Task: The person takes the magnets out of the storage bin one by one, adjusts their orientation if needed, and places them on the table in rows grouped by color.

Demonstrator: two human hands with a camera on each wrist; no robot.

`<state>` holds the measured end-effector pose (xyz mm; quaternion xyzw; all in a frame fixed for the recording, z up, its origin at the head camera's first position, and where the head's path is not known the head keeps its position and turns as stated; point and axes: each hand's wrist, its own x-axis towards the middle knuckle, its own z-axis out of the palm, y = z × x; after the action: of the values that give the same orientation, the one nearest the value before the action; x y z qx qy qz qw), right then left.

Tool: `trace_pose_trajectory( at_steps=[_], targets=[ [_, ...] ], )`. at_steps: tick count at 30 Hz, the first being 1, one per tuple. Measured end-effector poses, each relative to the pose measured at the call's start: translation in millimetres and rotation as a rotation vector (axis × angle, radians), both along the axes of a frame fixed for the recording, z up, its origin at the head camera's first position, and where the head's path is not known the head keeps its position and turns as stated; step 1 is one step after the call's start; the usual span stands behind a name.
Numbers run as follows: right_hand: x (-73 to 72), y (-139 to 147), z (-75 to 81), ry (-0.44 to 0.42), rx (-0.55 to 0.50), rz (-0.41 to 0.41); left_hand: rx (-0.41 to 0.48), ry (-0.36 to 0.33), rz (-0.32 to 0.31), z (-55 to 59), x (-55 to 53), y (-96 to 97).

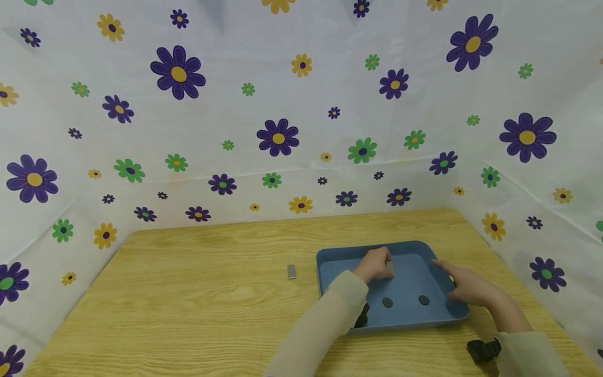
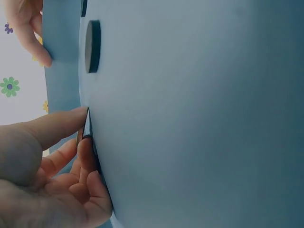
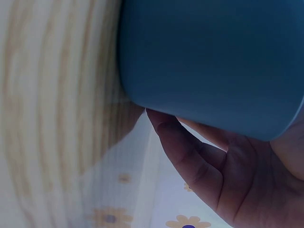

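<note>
A shallow blue tray point(image 1: 410, 277) lies on the right part of the wooden table. My left hand point(image 1: 375, 264) reaches into it and pinches a small flat grey piece point(image 1: 390, 268) between thumb and fingers. In the left wrist view, the thin edge of this piece point(image 2: 87, 127) shows close over the tray floor; its kind I cannot tell. My right hand point(image 1: 473, 288) holds the tray's right side, its fingers point(image 3: 183, 159) against the outer wall. Two dark round discs point(image 1: 388, 302) point(image 1: 424, 300) lie flat on the tray floor near the front.
On the table left of the tray lies a small grey rectangular piece point(image 1: 291, 272) with a metallic look. A white flower-patterned sheet point(image 1: 235, 115) hangs behind the table and along both sides. Dark wrist mounts point(image 1: 483, 350) show at both sleeves.
</note>
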<state>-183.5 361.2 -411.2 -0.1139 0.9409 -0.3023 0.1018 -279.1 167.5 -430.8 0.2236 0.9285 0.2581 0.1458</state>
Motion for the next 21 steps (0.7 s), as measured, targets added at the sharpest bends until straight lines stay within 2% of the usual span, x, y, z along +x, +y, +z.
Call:
trace_pose_trajectory(
  at_steps=[4,8,15,21],
  targets=[
    [0.0,-0.1,0.1,-0.004,0.001,0.0,0.018,0.011,0.016,-0.8,-1.2,-0.8],
    [-0.6,1.0,-0.7,0.007,0.016,0.009,0.017,-0.001,0.032,-1.2,-2.0,0.1],
    [-0.9,1.8,-3.6,0.019,0.027,0.013,0.071,-0.029,0.06,-0.5,-4.6,-0.5],
    [-1.1,1.7,-2.5,0.022,0.037,-0.004,0.151,-0.047,0.015,2.0,-8.3,-2.1]
  ],
)
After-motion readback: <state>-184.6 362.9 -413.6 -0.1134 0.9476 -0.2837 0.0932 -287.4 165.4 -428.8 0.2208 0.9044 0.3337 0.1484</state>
